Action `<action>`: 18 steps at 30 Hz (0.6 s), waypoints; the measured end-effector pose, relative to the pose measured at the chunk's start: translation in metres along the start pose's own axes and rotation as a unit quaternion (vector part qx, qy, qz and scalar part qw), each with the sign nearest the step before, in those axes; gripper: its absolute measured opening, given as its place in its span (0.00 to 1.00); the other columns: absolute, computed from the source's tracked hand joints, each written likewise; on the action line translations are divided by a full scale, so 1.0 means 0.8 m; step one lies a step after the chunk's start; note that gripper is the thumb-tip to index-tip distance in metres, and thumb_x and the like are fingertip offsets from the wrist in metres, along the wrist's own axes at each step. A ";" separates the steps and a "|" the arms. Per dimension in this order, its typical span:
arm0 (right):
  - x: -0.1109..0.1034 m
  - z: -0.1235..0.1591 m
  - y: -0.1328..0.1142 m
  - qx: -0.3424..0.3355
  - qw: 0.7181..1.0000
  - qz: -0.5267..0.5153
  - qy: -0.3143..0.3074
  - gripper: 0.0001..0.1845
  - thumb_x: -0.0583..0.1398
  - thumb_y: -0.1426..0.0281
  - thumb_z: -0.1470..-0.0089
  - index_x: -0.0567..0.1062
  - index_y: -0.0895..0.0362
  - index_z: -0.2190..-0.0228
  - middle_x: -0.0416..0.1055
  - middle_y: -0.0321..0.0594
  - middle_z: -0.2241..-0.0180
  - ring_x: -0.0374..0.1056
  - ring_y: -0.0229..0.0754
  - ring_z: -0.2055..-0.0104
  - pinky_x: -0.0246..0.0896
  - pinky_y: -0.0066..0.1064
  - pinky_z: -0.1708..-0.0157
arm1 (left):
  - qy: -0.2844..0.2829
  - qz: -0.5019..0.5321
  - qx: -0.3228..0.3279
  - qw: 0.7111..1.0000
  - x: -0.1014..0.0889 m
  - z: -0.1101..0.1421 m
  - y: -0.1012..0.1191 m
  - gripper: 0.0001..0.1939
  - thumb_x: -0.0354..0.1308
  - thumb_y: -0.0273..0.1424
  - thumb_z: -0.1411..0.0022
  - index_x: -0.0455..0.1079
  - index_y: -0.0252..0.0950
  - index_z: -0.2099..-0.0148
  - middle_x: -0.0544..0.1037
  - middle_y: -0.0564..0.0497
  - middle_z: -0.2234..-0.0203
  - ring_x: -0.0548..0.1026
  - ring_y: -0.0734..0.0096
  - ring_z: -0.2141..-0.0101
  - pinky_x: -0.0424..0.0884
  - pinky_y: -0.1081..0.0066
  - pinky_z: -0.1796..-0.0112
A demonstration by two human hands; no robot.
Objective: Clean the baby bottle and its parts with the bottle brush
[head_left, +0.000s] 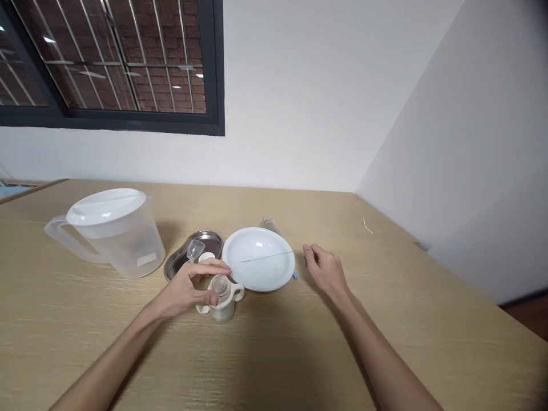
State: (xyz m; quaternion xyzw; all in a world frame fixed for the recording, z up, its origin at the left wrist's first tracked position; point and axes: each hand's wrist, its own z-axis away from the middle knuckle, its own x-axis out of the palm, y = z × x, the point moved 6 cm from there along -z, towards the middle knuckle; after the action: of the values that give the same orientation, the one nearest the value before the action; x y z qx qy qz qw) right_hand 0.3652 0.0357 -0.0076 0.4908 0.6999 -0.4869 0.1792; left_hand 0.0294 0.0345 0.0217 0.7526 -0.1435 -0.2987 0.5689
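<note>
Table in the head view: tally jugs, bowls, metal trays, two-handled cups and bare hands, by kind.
Jug: 1
Bowl: 1
Metal tray: 1
Two-handled cup: 1
Bare hands: 2 (left hand, right hand)
Total: 6

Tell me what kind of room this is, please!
Maybe a workroom or practice room, though I can't be sure. There's a wide wooden table against the wall, a curved metal tray like ones clinics use, and a barred window.
</note>
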 end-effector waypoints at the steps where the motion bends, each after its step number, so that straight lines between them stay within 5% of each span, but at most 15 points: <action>1: 0.000 0.000 0.000 0.001 1.000 0.000 0.001 0.26 0.46 0.53 0.36 0.62 0.52 0.80 0.64 0.35 0.83 0.57 0.39 0.78 0.47 0.31 0.73 | -0.005 0.009 -0.004 1.000 0.001 0.000 -0.001 0.28 0.71 0.51 0.52 0.81 0.40 0.52 0.77 0.40 0.49 0.73 0.51 0.49 0.68 0.55 0.47; 10: -0.007 0.001 -0.003 0.003 1.000 -0.008 0.006 0.26 0.46 0.52 0.36 0.61 0.52 0.80 0.64 0.35 0.82 0.57 0.39 0.79 0.48 0.30 0.73 | -0.037 -0.003 -0.007 0.999 0.006 0.000 -0.001 0.23 0.69 0.45 0.46 0.80 0.41 0.50 0.77 0.41 0.49 0.74 0.51 0.49 0.68 0.53 0.46; 18: -0.006 0.001 0.000 0.009 1.000 -0.015 0.014 0.26 0.47 0.52 0.36 0.60 0.52 0.81 0.62 0.34 0.83 0.57 0.38 0.78 0.48 0.30 0.73 | 0.018 -0.079 0.054 0.995 0.012 0.003 -0.002 0.13 0.65 0.30 0.44 0.80 0.38 0.54 0.79 0.43 0.55 0.75 0.57 0.54 0.70 0.60 0.51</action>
State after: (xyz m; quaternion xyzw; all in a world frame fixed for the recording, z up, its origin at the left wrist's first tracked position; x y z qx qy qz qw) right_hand 0.3675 0.0322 -0.0047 0.4887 0.7052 -0.4890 0.1577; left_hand 0.0351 0.0277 0.0170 0.7963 -0.0893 -0.3210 0.5049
